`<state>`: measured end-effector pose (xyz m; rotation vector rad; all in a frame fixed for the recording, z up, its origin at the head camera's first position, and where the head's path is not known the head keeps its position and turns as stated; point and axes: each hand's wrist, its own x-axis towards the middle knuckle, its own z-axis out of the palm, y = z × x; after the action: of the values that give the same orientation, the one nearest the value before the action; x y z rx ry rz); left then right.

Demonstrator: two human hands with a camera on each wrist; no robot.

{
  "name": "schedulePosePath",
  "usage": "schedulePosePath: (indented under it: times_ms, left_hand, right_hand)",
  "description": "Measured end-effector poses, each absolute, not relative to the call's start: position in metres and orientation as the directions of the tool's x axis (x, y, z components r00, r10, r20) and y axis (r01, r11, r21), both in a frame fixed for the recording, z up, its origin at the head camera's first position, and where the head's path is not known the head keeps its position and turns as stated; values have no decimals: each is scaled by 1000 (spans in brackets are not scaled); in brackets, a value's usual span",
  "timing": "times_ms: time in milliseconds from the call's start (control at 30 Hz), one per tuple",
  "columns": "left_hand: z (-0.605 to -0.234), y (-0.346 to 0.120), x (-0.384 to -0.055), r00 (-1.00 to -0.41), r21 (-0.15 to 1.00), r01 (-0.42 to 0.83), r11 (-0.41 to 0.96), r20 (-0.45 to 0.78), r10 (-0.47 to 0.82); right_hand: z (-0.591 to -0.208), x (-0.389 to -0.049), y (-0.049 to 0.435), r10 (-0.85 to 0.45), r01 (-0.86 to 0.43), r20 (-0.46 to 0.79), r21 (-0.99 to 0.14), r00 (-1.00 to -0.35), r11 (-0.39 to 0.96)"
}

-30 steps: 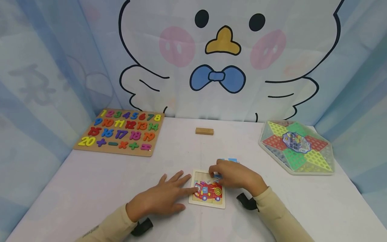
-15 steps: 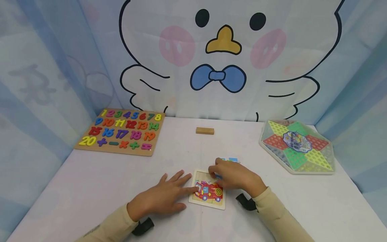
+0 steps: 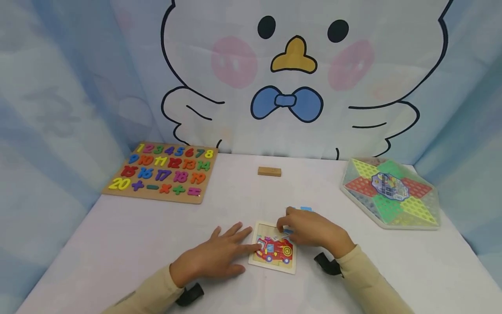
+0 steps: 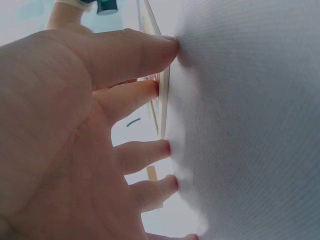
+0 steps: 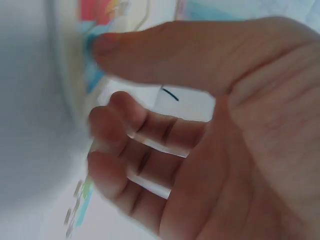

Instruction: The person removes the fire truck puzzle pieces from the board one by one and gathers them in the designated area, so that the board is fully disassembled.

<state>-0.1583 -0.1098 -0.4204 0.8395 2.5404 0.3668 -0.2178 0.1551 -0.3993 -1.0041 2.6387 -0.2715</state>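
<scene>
A small wooden jigsaw board (image 3: 264,229) with a red fire truck picture (image 3: 274,249) lies on the table between both hands. My left hand (image 3: 215,258) lies palm down with spread fingers, its index fingertip on the truck's left end. In the left wrist view the thumb (image 4: 135,52) and other fingertips touch the tabletop. Over the board's upper right, my right hand (image 3: 315,227) pinches a blue jigsaw piece (image 3: 288,231), its pale edge tilted; fingers partly cover it. The right wrist view has the thumb (image 5: 150,52) against blue. Behind that hand shows another light-blue piece (image 3: 306,209), mostly hidden.
A number puzzle board (image 3: 192,199) with colourful digits stands at the back left. A little wooden block (image 3: 269,171) lies at the back middle, and a hexagonal game box (image 3: 390,187) at the back right. Curtains line the table's far side and flanks.
The whole head view has shifted slightly right and down. Both hands keep their places at the jigsaw board, and the blue piece's pale edge shows more clearly than half a second ago.
</scene>
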Motion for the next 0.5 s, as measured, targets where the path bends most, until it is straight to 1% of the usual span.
schedulePosePath:
  times_ms: [100,267,400,500]
  left_hand:
    - [-422,-106,-159,-714,370,511,776,-320,622]
    - [-423,-106,-160,-724,341,509,790,-328,607]
    - [-423,-108,-159,-726,342,504,793,-331,603]
    - [-421,-109,-158,-729,342,502,795,-328,601]
  right_hand:
    - [-399,-217,162,-671,-622,-226,-252,-707,741]
    - [-397,-220,162,-713,-680,-233,-215,-662,701]
    - [-396,-221,158,-738,-716,-223,-182,-637,673]
    - [-397,-221,156,-755,-730,-202,-193,-624,656]
